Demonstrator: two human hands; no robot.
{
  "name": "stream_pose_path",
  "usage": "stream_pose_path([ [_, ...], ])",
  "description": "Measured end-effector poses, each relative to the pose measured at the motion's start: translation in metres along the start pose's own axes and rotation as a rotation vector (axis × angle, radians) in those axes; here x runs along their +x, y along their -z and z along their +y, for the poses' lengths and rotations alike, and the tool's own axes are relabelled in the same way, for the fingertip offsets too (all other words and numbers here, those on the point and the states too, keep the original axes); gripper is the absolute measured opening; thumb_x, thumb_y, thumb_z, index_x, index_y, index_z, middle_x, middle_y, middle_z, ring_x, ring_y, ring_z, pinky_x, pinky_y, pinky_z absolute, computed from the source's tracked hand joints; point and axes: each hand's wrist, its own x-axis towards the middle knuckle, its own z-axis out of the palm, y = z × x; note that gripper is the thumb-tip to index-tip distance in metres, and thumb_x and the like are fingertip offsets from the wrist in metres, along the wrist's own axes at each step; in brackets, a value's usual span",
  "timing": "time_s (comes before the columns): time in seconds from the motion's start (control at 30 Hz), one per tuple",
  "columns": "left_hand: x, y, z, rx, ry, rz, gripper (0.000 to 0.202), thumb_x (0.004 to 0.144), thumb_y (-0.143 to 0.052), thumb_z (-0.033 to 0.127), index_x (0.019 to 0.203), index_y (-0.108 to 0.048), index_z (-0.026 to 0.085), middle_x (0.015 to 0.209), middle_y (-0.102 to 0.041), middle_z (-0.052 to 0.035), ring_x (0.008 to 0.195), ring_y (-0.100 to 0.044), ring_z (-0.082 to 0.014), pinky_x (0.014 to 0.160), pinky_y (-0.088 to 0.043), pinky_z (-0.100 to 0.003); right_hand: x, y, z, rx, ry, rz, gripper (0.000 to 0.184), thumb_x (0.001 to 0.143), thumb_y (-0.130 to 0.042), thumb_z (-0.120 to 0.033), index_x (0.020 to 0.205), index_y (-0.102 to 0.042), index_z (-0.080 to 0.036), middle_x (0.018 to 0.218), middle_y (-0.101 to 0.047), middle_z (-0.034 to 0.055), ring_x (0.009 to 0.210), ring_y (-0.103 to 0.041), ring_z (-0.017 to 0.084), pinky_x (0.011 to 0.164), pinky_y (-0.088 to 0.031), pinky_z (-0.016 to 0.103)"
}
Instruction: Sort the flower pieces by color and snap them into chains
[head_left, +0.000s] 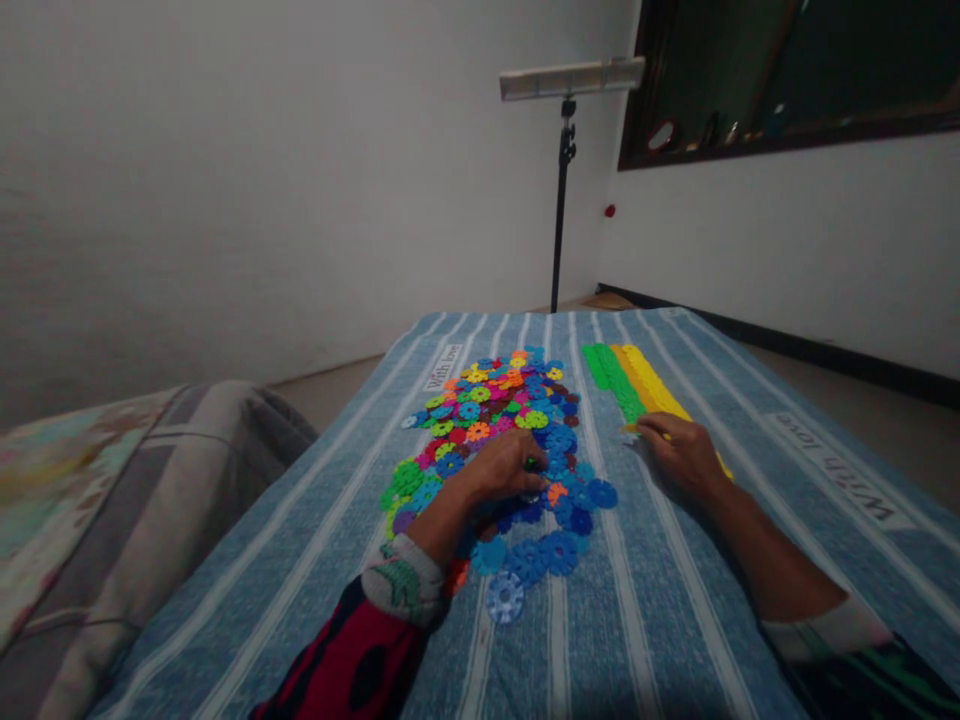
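A loose pile of notched plastic snowflake discs (477, 410) in many colours lies along the middle of the cloth. My left hand (504, 466) rests over the near part of this pile, its fingers curled together. A bit of green shows at its fingertips; whether it is gripped is unclear. To the right, overlapping discs form neat strips: a green strip (611, 380), a narrow orange strip (637, 380) and a yellow strip (658, 385). At the near end of the green strip, my right hand (681, 452) pinches a small yellow disc (629, 429). A pale disc (628, 440) appears just below it.
Blue-and-white striped cloth (300, 600) covers the table. Single blue discs, among them a translucent blue disc (505, 598), lie at the pile's near edge. A grey blanket (195, 470) is at left. Behind the table rises a black stand (559, 210) bearing a light panel (571, 80).
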Motion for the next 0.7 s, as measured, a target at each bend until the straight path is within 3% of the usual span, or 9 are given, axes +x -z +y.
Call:
stream_pose_path([
  [0.17, -0.003, 0.003, -0.005, 0.13, 0.085, 0.005, 0.024, 0.07, -0.068, 0.021, 0.092, -0.078, 0.019, 0.095, -0.069, -0.0061, 0.09, -0.06, -0.0226, 0.077, -0.046, -0.029, 0.002, 0.016, 0.017, -0.053, -0.087, 0.055, 0.027, 0.085, -0.053, -0.036, 0.081, -0.074, -0.021, 0.087, -0.077, 0.007, 0.082, -0.071, 0.023, 0.078, -0.053, 0.034],
  [0.3, -0.005, 0.008, -0.009, 0.239, 0.168, 0.025, 0.027, 0.067, -0.059, 0.012, 0.086, -0.079, 0.016, 0.093, -0.069, -0.0097, 0.092, -0.061, -0.0252, 0.078, -0.046, -0.032, 0.002, 0.025, 0.031, -0.123, -0.127, 0.047, 0.028, 0.084, -0.051, -0.036, 0.08, -0.074, -0.02, 0.087, -0.076, 0.0078, 0.083, -0.07, 0.024, 0.078, -0.052, 0.034],
  [0.47, -0.004, 0.004, -0.004, 0.2, 0.119, 0.045, 0.022, 0.07, -0.06, 0.017, 0.081, -0.078, 0.018, 0.09, -0.068, -0.0092, 0.091, -0.06, -0.0239, 0.076, -0.045, -0.031, 0.005, 0.036, 0.047, -0.186, -0.083, -0.078, 0.026, 0.083, -0.05, -0.033, 0.074, -0.071, -0.021, 0.083, -0.073, 0.0082, 0.08, -0.068, 0.023, 0.077, -0.049, 0.033],
  [0.7, -0.001, 0.002, 0.007, 0.215, 0.077, 0.024, 0.015, 0.071, -0.063, 0.024, 0.08, -0.074, 0.019, 0.088, -0.064, -0.0077, 0.087, -0.056, -0.0228, 0.074, -0.043, -0.031, 0.007, 0.046, 0.051, -0.264, -0.08, -0.166, 0.025, 0.086, -0.049, -0.025, 0.075, -0.072, -0.02, 0.084, -0.07, 0.007, 0.083, -0.066, 0.021, 0.077, -0.047, 0.031],
])
